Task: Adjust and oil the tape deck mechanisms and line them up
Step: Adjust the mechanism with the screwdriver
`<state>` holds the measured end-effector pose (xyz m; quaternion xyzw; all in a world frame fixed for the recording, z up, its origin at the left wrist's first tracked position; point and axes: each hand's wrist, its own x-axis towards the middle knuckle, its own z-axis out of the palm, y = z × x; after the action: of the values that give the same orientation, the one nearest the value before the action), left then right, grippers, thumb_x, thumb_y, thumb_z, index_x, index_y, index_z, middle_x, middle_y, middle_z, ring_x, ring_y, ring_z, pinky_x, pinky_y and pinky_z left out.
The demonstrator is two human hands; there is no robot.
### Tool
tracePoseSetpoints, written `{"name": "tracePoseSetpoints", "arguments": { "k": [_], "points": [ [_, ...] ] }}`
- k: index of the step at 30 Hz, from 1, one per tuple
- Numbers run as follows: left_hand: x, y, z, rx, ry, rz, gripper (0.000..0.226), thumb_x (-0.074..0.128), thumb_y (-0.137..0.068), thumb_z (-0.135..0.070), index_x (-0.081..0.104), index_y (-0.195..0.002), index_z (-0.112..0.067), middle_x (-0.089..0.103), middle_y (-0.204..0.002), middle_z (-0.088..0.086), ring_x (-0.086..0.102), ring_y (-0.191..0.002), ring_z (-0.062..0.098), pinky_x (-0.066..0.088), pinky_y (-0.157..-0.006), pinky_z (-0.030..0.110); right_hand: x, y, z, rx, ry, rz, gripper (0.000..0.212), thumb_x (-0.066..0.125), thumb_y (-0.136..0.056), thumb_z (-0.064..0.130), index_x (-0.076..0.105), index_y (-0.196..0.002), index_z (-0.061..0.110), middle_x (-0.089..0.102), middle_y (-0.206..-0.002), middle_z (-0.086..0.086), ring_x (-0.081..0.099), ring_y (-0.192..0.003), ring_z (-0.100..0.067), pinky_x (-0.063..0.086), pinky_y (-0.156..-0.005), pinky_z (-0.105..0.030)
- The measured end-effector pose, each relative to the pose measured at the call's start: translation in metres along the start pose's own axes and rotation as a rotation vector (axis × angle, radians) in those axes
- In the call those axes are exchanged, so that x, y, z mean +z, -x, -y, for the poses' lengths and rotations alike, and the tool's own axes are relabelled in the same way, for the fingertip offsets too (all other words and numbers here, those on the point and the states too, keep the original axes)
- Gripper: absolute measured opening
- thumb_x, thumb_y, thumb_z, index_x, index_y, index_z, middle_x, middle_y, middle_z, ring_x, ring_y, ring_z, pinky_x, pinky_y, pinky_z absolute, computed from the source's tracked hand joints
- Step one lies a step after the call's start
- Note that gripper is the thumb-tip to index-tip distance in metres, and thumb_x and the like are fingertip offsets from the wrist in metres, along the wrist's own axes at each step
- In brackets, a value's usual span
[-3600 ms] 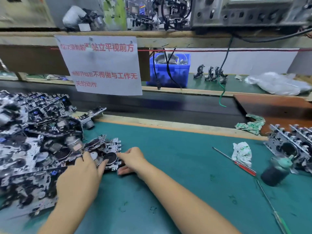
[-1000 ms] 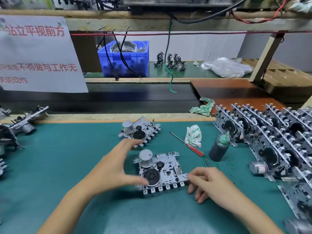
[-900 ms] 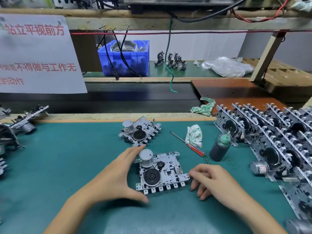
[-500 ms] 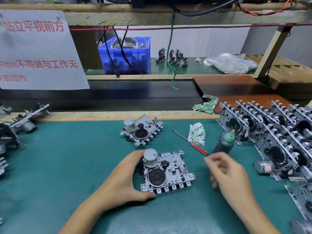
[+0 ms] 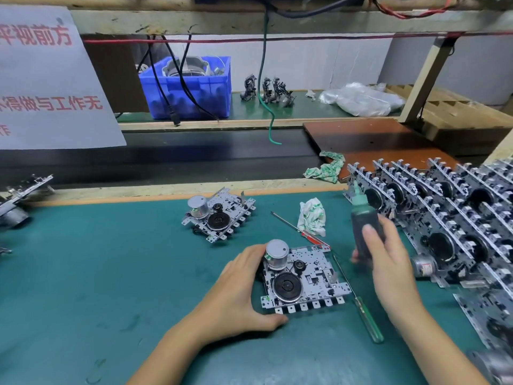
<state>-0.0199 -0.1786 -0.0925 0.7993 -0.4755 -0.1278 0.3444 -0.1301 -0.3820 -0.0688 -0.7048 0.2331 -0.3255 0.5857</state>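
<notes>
A tape deck mechanism [image 5: 304,276] with a silver motor and a black flywheel lies flat on the green mat in front of me. My left hand [image 5: 238,295] grips its left edge, thumb at the near corner and fingers by the motor. My right hand [image 5: 385,262] holds a dark oil bottle [image 5: 363,223] with a green nozzle upright, just right of that mechanism. A second mechanism [image 5: 219,215] lies farther back on the mat. Several mechanisms stand lined up in rows [image 5: 449,223] at the right.
A red-handled screwdriver [image 5: 302,230] and a white rag [image 5: 312,216] lie behind the near mechanism; a green-handled screwdriver [image 5: 361,307] lies to its right. More mechanisms [image 5: 16,201] sit at the left edge. A blue bin [image 5: 191,90] and a paper sign [image 5: 47,79] stand beyond the belt.
My right hand left the mat, reached right and picked up the oil bottle, lifting it. My left hand closed on the near mechanism's left edge. The view shifted right from the left pile.
</notes>
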Motion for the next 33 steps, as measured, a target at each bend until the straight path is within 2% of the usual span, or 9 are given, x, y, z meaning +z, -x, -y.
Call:
{"name": "tracePoseSetpoints", "arguments": {
  "k": [2, 4, 7, 10, 13, 17, 21, 24, 33],
  "points": [
    [0.003, 0.001, 0.001, 0.010, -0.018, -0.026, 0.087, 0.070, -0.061, -0.054, 0.021, -0.132, -0.046, 0.033, -0.130, -0.027, 0.032, -0.123, -0.008, 0.028, -0.107, 0.026, 0.002, 0.008, 0.015, -0.097, -0.110, -0.002, 0.022, 0.047, -0.095, 0.026, 0.050, -0.110, 0.042, 0.058, -0.068, -0.002, 0.050, -0.051, -0.010, 0.045, -0.048, -0.022],
    [0.004, 0.001, 0.002, 0.027, -0.036, -0.044, 0.088, 0.071, -0.061, -0.055, 0.021, -0.133, -0.046, 0.032, -0.130, -0.029, 0.032, -0.122, -0.009, 0.027, -0.107, 0.025, 0.011, 0.016, 0.028, -0.104, -0.265, 0.022, 0.020, 0.058, -0.090, 0.026, 0.057, -0.103, 0.040, 0.060, -0.063, 0.000, 0.049, -0.047, -0.011, 0.043, -0.045, -0.021],
    [0.004, 0.003, 0.004, 0.042, -0.035, -0.037, 0.093, 0.072, -0.058, -0.063, 0.013, -0.130, -0.056, 0.024, -0.134, -0.037, 0.026, -0.123, -0.016, 0.022, -0.106, 0.014, 0.033, 0.026, 0.040, 0.054, -0.638, 0.094, 0.027, 0.069, -0.070, 0.025, 0.064, -0.095, 0.021, 0.061, -0.065, 0.004, 0.046, -0.046, -0.009, 0.044, -0.044, -0.019],
    [0.005, 0.003, 0.005, 0.036, -0.031, -0.042, 0.098, 0.070, -0.056, -0.071, 0.008, -0.131, -0.058, 0.019, -0.137, -0.039, 0.021, -0.125, -0.019, 0.019, -0.104, 0.009, 0.048, 0.035, 0.038, 0.124, -0.842, 0.007, 0.017, 0.067, -0.067, 0.032, 0.071, -0.079, 0.020, 0.062, -0.064, 0.005, 0.042, -0.043, -0.004, 0.040, -0.041, -0.014],
    [0.007, 0.002, 0.006, 0.039, -0.036, -0.048, 0.098, 0.067, -0.057, -0.073, 0.008, -0.133, -0.056, 0.020, -0.137, -0.039, 0.023, -0.127, -0.016, 0.018, -0.106, 0.011, 0.054, 0.042, 0.030, 0.088, -0.726, -0.071, 0.014, 0.070, -0.073, 0.037, 0.070, -0.065, 0.026, 0.058, -0.057, 0.007, 0.042, -0.039, -0.004, 0.034, -0.035, -0.012],
    [0.008, 0.001, 0.007, 0.036, -0.039, -0.052, 0.100, 0.068, -0.057, -0.071, 0.015, -0.139, -0.046, 0.030, -0.137, -0.029, 0.030, -0.129, -0.005, 0.025, -0.108, 0.022, 0.059, 0.043, 0.023, 0.066, -0.464, -0.074, 0.014, 0.069, -0.062, 0.039, 0.064, -0.060, 0.026, 0.052, -0.050, 0.002, 0.041, -0.034, -0.008, 0.029, -0.033, -0.014],
    [0.007, 0.001, 0.006, 0.033, -0.030, -0.054, 0.103, 0.070, -0.058, -0.069, 0.025, -0.143, -0.031, 0.036, -0.138, -0.021, 0.035, -0.128, 0.000, 0.030, -0.108, 0.030, 0.062, 0.039, 0.013, 0.117, -0.349, -0.114, 0.024, 0.069, -0.062, 0.045, 0.061, -0.055, 0.023, 0.050, -0.050, 0.006, 0.051, -0.049, -0.009, 0.043, -0.046, -0.020],
    [0.007, 0.001, 0.005, 0.033, -0.030, -0.052, 0.103, 0.069, -0.058, -0.069, 0.027, -0.143, -0.029, 0.037, -0.137, -0.020, 0.036, -0.128, 0.000, 0.031, -0.107, 0.030, 0.061, 0.040, 0.007, 0.060, -0.233, -0.084, 0.029, 0.063, -0.063, 0.054, 0.060, -0.059, 0.025, 0.049, -0.054, 0.004, 0.049, -0.058, -0.016, 0.043, -0.059, -0.036],
    [0.007, 0.001, 0.005, 0.039, -0.026, -0.058, 0.099, 0.069, -0.058, -0.068, 0.026, -0.140, -0.035, 0.036, -0.134, -0.024, 0.034, -0.126, -0.005, 0.025, -0.105, 0.017, 0.063, 0.041, 0.002, 0.027, -0.172, -0.008, 0.034, 0.065, -0.067, 0.053, 0.056, -0.062, 0.020, 0.052, -0.056, 0.005, 0.049, -0.060, -0.017, 0.043, -0.063, -0.041]
  ]
}}
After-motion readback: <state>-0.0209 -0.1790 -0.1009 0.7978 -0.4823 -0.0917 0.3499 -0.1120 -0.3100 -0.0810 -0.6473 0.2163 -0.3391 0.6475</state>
